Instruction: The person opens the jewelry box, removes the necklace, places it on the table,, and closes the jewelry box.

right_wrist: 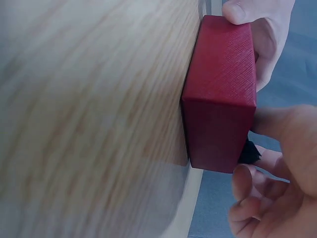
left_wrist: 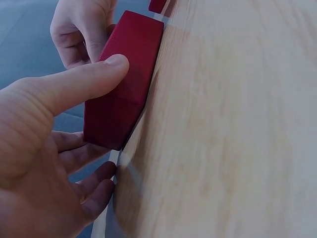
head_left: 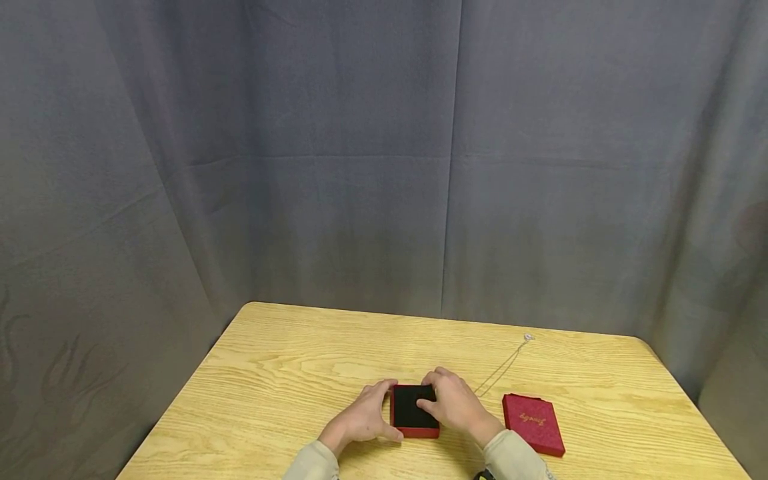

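Note:
On the table sits a red jewelry box base (head_left: 420, 433) with a black insert (head_left: 409, 407) inside it. My left hand (head_left: 363, 413) grips the box from the left, its thumb on the near wall and fingers around the far corner. With my right hand (head_left: 457, 404) I pinch the insert's right edge between thumb and fingers. In the right wrist view a corner of the black insert (right_wrist: 250, 152) sticks up above the box rim at those fingers. The left wrist view shows the left thumb flat against the red wall (left_wrist: 136, 59).
A red lid (head_left: 534, 423) with gold lettering lies right of the right hand. Behind it a thin chain necklace (head_left: 503, 367) with a small pendant (head_left: 528, 337) stretches across the wooden table (head_left: 288, 360). Grey curtains (head_left: 360, 167) hang around the table.

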Available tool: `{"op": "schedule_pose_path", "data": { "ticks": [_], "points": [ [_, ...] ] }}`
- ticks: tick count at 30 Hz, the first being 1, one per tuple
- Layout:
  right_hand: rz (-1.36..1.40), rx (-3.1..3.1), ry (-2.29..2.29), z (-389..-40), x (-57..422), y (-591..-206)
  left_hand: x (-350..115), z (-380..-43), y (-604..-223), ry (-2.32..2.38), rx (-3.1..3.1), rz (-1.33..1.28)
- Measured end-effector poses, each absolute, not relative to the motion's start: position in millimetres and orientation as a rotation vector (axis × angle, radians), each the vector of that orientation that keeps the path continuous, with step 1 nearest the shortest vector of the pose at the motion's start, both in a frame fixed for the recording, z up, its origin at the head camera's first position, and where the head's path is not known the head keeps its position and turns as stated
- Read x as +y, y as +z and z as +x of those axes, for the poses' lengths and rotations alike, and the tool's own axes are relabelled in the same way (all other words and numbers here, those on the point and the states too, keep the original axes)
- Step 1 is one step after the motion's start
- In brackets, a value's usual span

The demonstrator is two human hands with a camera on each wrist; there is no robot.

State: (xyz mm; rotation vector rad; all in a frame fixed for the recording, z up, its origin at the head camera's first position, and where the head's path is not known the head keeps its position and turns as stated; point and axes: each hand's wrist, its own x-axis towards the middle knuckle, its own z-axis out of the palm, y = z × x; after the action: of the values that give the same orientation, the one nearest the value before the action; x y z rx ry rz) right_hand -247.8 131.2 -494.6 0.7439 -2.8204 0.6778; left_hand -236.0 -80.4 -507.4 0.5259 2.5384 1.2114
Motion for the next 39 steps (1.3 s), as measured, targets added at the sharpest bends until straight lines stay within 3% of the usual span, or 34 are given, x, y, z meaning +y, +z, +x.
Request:
{"op": "schedule_pose_path", "data": {
  "ticks": [39],
  "points": [
    [0.938,-2.757,0.44,-245.2,135.2,-499.8,-80.4,-236.3,-508.8,1.178,2.556,0.536]
  ]
}}
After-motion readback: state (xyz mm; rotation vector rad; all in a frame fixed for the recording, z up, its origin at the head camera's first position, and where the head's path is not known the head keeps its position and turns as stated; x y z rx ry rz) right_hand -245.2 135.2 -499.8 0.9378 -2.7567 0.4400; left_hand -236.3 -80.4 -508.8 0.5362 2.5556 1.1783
